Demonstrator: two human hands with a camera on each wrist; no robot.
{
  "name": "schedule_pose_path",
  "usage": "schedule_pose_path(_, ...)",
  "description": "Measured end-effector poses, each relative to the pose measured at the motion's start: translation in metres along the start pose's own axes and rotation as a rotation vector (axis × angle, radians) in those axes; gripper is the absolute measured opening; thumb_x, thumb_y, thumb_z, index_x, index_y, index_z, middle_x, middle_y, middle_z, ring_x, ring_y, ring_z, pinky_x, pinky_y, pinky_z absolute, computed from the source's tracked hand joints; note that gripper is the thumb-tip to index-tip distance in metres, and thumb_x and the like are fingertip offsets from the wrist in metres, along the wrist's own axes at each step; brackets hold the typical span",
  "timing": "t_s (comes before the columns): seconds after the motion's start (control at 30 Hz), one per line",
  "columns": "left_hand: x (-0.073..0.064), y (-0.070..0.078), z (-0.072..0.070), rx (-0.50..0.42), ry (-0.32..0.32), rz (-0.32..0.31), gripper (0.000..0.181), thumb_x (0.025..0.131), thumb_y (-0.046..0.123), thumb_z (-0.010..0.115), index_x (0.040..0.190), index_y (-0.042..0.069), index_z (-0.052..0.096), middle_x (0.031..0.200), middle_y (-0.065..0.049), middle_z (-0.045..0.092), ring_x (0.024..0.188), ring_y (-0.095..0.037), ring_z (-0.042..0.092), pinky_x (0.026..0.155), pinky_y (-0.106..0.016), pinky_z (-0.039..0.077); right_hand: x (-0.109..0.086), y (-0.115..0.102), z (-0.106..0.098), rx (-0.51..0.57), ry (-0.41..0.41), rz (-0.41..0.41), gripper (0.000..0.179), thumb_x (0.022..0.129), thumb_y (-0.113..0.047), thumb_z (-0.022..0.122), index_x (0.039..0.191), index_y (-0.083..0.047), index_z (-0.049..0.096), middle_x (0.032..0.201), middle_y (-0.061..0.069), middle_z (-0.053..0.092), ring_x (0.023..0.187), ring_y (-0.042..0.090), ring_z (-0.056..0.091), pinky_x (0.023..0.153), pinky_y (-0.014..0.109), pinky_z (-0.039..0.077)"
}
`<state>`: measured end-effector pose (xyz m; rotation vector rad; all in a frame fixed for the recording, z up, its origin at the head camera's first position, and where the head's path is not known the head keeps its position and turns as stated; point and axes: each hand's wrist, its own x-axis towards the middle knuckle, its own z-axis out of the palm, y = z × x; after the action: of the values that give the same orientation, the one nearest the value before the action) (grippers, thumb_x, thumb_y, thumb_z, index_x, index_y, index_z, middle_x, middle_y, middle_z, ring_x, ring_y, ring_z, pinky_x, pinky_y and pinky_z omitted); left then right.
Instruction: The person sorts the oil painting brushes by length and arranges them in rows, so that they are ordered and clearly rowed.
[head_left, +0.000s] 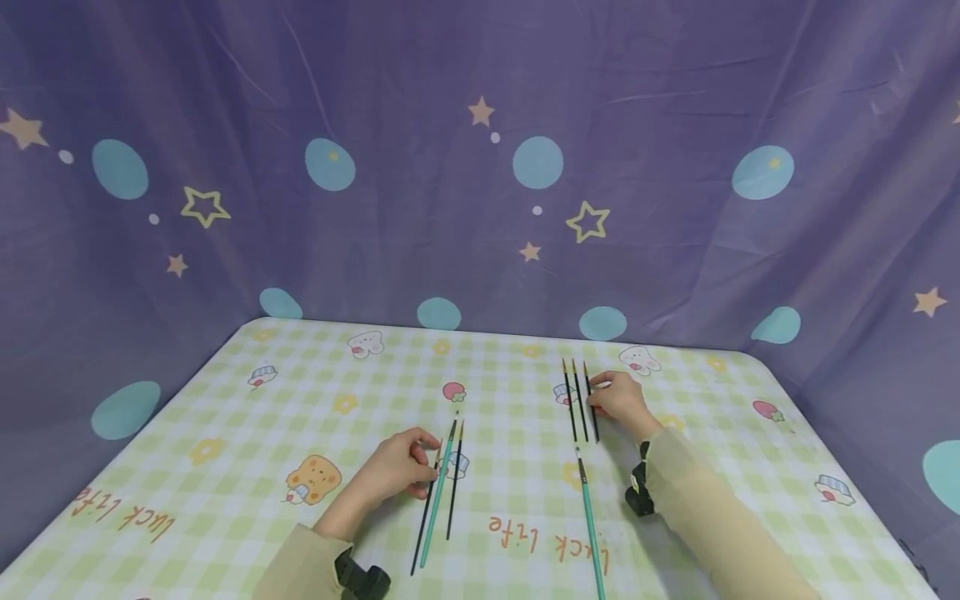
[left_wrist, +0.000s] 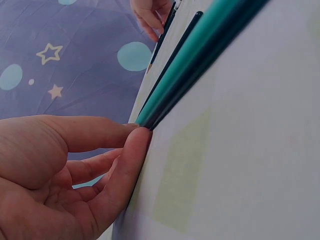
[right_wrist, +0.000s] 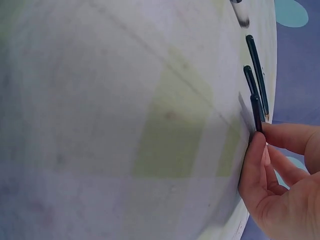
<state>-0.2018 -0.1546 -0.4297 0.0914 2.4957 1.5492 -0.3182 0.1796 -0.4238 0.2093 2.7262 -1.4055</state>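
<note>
My left hand [head_left: 401, 467] pinches a slim black paintbrush [head_left: 422, 525] between thumb and forefinger, close over the tablecloth. Right alongside lies a teal paintbrush [head_left: 433, 517], which runs past the fingertips in the left wrist view. Another black paintbrush [head_left: 455, 492] is just to its right. On the other side, my right hand [head_left: 618, 398] pinches a black paintbrush [right_wrist: 256, 112] by its handle, bristles pointing away from me. Two more black paintbrushes, one at the outer left [head_left: 569, 404] and one in the middle [head_left: 580, 404], lie roughly parallel beside it.
A second teal paintbrush [head_left: 590, 521] lies nearer me, below the right-hand group. Green-checked cloth [head_left: 525, 467] with printed cartoons covers the table. Behind the table's far edge hangs a purple curtain [head_left: 450, 233] with stars and blue dots.
</note>
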Motion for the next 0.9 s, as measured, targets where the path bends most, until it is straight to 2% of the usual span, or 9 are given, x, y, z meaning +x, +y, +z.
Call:
schedule_pose_path(0.47, 0.0003, -0.0008, 0.0003, 0.008, 0.007, 0.002, 0.036, 0.074, -0.003, 0.067, 0.108, -0.002, 0.056, 0.073, -0.008, 0.047, 0.048, -0.014, 0.053, 0.047, -0.030, 0.054, 0.0024, 0.0002, 0.0030, -0.111, 0.033, -0.024, 0.035, 0.071, -0.002, 0.062, 0.106, 0.002, 0.062, 0.080, 0.013, 0.066, 0.049, 0.007, 0.054, 0.049, 0.019, 0.048)
schedule_pose_path(0.9, -0.0010, 0.0001, -0.0003, -0.009, -0.004, 0.006, 0.034, 0.075, -0.003, 0.066, 0.108, -0.001, 0.055, 0.074, -0.009, 0.046, 0.048, -0.015, 0.054, 0.048, -0.030, 0.054, -0.0006, 0.0003, 0.0036, -0.099, 0.058, -0.014, 0.034, 0.071, -0.004, 0.062, 0.105, 0.001, 0.062, 0.081, 0.013, 0.066, 0.050, 0.008, 0.055, 0.049, 0.019, 0.048)
